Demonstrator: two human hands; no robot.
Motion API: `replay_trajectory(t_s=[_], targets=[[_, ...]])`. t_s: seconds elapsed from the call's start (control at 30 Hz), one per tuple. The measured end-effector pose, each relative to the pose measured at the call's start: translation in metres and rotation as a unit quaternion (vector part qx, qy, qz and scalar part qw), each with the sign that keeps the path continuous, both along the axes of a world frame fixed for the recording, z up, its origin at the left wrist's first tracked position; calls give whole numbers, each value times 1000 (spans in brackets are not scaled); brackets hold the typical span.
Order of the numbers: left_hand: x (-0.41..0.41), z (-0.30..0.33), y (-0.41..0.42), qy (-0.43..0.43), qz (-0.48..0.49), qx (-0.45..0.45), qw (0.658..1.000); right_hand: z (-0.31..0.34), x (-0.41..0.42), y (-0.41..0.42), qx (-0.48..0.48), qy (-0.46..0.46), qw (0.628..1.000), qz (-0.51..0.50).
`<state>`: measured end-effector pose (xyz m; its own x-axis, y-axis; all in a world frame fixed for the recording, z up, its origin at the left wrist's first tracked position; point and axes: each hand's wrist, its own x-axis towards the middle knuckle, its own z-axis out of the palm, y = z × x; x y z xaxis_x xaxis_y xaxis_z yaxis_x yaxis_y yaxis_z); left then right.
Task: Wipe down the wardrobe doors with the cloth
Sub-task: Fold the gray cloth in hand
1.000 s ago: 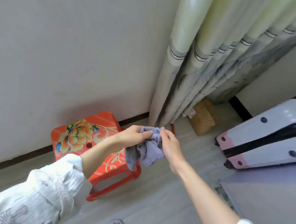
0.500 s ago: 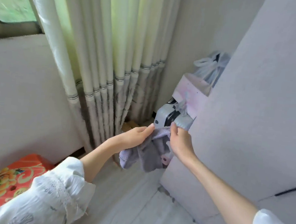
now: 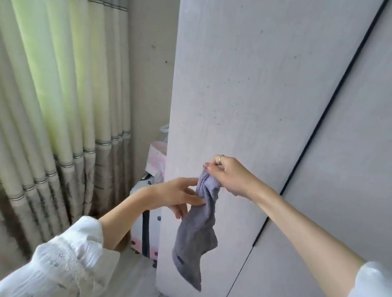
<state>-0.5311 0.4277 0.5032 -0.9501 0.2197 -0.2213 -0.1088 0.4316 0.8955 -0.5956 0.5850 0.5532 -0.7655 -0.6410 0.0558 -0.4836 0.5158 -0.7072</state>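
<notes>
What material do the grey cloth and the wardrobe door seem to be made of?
Cloth: probably terry cotton or microfibre; the looped, fuzzy pile shows and it hangs limp from the right hand.
Wardrobe door: likely laminated board with a matte, pale wood-grain finish; faint vertical streaks and small dark specks show.

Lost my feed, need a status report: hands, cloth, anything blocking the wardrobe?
Right hand pinches cloth top; left hand open, fingers touching it. Cloth hangs before wardrobe door, not wiping yet. Nothing blocking the door.

Pleated pale-green curtains (image 3: 52, 86) hang at left, with a white-and-pink suitcase (image 3: 144, 234) standing beside them under a pink bag (image 3: 157, 159).
</notes>
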Motion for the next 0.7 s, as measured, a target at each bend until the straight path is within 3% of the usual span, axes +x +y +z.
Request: replay_trajectory(t_s=[0.17,0.27,0.47,0.7], targets=[[-13,31,12,79,32,-106,991,40,1,33,3,-45,999,-22],[-22,51,7,155,35,-170,973,56,0,46,22,-1,999,-35],[-22,86,-3,153,53,-33,986,72,-5,54,7,73,993,-90],[-20,95,-17,152,68,-81,983,72,-14,47,79,170,967,-174]])
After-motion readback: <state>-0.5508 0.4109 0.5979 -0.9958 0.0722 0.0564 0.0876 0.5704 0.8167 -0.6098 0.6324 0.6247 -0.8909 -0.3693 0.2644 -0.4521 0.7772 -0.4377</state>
